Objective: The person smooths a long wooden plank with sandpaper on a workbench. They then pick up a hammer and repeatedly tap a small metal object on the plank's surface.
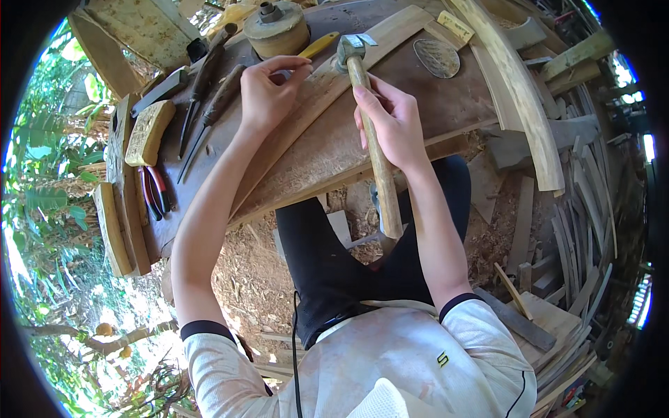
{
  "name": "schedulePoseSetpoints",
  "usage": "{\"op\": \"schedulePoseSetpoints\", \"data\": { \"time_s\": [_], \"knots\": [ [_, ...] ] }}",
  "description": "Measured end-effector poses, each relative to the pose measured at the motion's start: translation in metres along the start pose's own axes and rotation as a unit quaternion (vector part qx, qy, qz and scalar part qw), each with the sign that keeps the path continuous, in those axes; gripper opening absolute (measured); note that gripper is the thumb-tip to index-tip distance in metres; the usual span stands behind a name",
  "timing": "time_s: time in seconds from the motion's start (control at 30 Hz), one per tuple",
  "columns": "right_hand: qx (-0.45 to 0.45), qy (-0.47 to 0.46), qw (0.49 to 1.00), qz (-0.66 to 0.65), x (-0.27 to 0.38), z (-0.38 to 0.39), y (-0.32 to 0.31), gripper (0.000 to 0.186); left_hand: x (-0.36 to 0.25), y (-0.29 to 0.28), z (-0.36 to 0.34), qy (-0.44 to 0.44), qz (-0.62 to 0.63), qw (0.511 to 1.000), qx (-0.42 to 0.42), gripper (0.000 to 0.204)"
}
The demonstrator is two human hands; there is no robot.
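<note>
My right hand (394, 122) is wrapped round the wooden handle of a hammer (383, 184). The hammer's metal head points away from me, above the wooden workbench (439, 101). Over a long plank (296, 118) on the bench, my left hand (268, 94) is raised with its thumb and fingertips drawn together. Whatever may be between those fingertips is too small to make out. Just beyond the left hand lies a tool with a yellow handle (319, 44). Beside its wrist, to the left, rest long dark-handled tools (209, 115).
Red-handled pliers (155, 193) and a wooden block (150, 132) lie at the bench's left. A round, pot-like object (277, 33) stands at the back. An oval flat piece (437, 57) and a curved timber (519, 90) are at the right. Stacked wood strips (578, 230) flank the shavings-covered floor (244, 279).
</note>
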State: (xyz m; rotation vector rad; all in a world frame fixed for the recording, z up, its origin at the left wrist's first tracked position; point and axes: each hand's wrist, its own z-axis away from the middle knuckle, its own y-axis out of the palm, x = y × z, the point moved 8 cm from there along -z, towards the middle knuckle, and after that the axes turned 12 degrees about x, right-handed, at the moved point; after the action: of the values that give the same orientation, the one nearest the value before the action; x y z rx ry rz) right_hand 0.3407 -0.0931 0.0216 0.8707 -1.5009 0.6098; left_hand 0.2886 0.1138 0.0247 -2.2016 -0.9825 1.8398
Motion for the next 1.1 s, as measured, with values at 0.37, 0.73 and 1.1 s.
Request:
{"op": "schedulePoseSetpoints", "data": {
  "time_s": [0.37, 0.73, 1.1],
  "knots": [
    [0.007, 0.003, 1.0, 0.008, 0.001, 0.0, 0.001, 0.039, 0.0, 0.005, 0.001, -0.015, -0.052, 0.997, 0.048, 0.015],
    [0.013, 0.002, 1.0, 0.01, 0.0, 0.0, 0.001, 0.037, -0.007, 0.006, 0.002, -0.002, -0.069, 0.996, 0.052, 0.017],
    [0.015, 0.002, 1.0, 0.016, 0.0, 0.0, 0.001, 0.038, -0.006, 0.006, 0.002, -0.014, -0.066, 0.996, 0.05, 0.016]
  ]
}}
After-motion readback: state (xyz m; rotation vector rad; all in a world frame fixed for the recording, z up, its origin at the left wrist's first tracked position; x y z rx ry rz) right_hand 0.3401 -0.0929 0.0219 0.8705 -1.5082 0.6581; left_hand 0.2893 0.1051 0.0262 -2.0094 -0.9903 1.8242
